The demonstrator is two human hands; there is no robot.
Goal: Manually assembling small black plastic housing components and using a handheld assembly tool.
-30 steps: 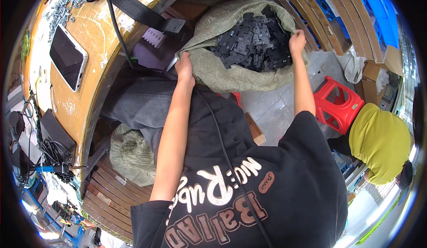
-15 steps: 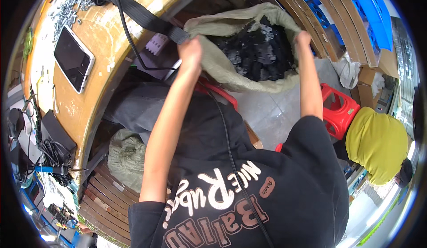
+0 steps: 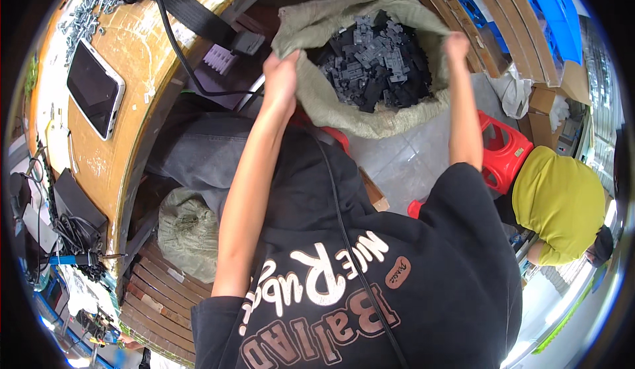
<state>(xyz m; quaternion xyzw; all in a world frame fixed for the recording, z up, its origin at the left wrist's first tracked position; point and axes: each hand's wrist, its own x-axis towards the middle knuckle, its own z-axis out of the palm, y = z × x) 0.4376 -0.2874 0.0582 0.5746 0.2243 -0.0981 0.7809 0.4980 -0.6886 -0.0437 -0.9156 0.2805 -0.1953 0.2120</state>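
A large pale-green woven sack (image 3: 370, 125) stands with its mouth wide, its rim stretched between my two hands. My left hand (image 3: 280, 78) is closed around the rim on the left side. On the opposite side, my right hand (image 3: 456, 46) grips the rim too, its fingers somewhat blurred. Inside lie many small dark grey and black plastic parts (image 3: 377, 58), heaped loosely. The bottom of the sack is hidden by them.
On the left, a worn wooden workbench (image 3: 132, 98) carries a phone (image 3: 96, 90), loose screws (image 3: 89, 15) and a black strap (image 3: 198, 22). Red stools (image 3: 503, 154), a person in a yellow-green shirt (image 3: 559, 197), stacked brown boards (image 3: 489, 25) and another sack (image 3: 188, 227) surround me.
Both hands keep hold of the sack's rim. The parts inside have shifted, with more grey pieces now showing on top. My right hand has moved slightly upward and right.
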